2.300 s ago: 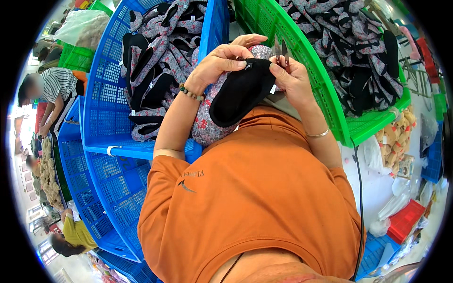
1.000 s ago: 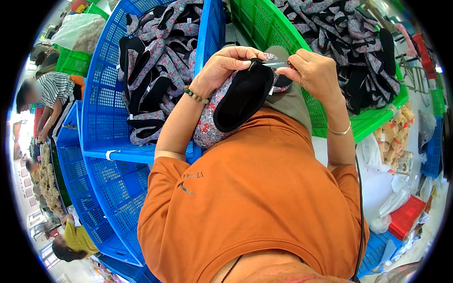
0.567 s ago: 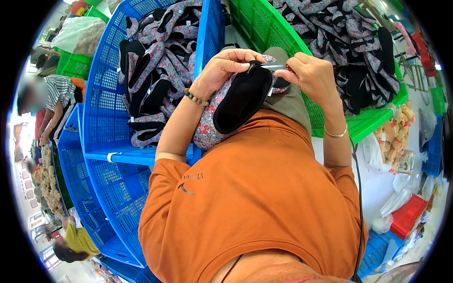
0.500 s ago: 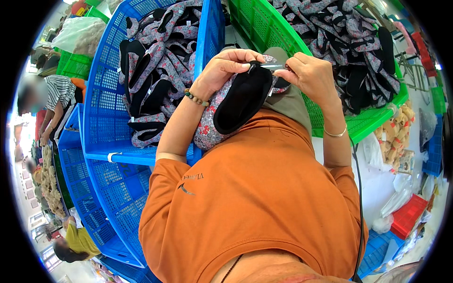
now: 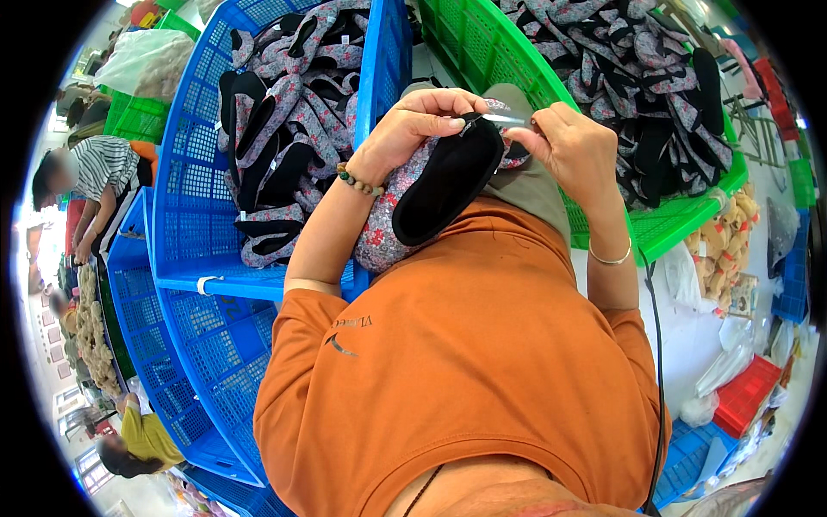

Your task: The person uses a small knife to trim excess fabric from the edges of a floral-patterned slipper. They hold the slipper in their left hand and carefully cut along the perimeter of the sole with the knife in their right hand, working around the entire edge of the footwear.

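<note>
My left hand (image 5: pixel 412 131) pinches the end of a floral slipper (image 5: pixel 444 185) with a black inside, held over my lap. Its grey and red flowered side rests against my orange shirt. In my closed right hand (image 5: pixel 575 153) is a slim silvery metal tool (image 5: pixel 506 121), blurred by motion, whose tip reaches the slipper's end beside my left fingertips. Whether the tool is scissors or tweezers cannot be made out. Part of the slipper's end is hidden behind my left fingers.
A blue plastic crate (image 5: pixel 185 172) full of similar slippers stands at the left. A green crate (image 5: pixel 663 237) at the right holds more. Stacked blue crates (image 5: pixel 215 345) lie lower left. A black cable (image 5: pixel 657 362) runs along my right side. Two people are at far left.
The slipper has turned slightly, and its end sits a little further right. My right hand has shifted a little right and down with the tool, which now looks blurred.
</note>
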`<action>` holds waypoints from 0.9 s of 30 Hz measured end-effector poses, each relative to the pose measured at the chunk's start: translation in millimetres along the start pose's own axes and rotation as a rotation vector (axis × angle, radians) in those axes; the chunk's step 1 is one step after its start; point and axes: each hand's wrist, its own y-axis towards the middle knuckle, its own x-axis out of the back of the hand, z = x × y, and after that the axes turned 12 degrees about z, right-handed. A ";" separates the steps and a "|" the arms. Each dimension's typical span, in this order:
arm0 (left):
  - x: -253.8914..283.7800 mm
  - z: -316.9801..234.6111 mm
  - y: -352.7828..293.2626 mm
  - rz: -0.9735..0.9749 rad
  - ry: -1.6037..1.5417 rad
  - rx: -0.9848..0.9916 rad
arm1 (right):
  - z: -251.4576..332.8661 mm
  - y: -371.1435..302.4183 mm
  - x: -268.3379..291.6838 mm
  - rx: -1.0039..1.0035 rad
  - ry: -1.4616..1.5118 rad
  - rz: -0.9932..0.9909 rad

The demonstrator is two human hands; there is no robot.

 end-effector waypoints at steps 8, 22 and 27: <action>-4.4 0.9 1.0 -0.032 0.064 -0.014 | 22.4 -10.7 13.0 -0.106 0.047 0.036; -8.4 -0.4 1.7 -0.058 0.081 0.030 | 28.3 -12.3 9.7 -0.187 -0.092 0.037; -6.4 2.4 1.1 -0.050 0.086 0.054 | 21.0 -11.4 14.0 -0.087 -0.093 0.068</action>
